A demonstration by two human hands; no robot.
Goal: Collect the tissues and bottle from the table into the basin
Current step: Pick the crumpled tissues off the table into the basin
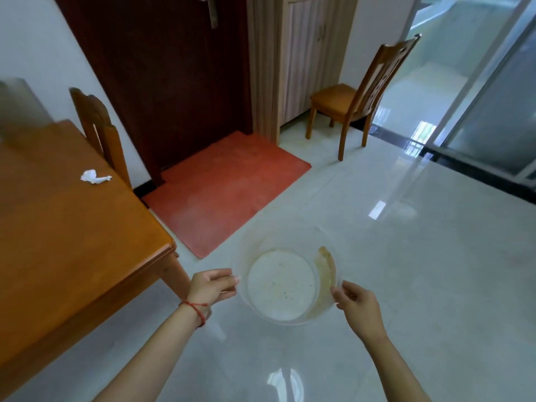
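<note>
A clear plastic basin [282, 285] with a stained, whitish bottom hangs above the shiny floor, to the right of the wooden table [63, 233]. My left hand [213, 287] grips its left rim and my right hand [352, 300] pinches its right rim. Nothing lies inside the basin. One crumpled white tissue [94, 176] lies on the table near its far right edge. No bottle is in view.
A wooden chair [100, 132] is tucked behind the table's far end. Another wooden chair [358, 97] stands by the wall near a glass sliding door [493, 117]. A red mat [229, 187] lies before a dark door [174, 68]. Pale tiled floor spreads to the right.
</note>
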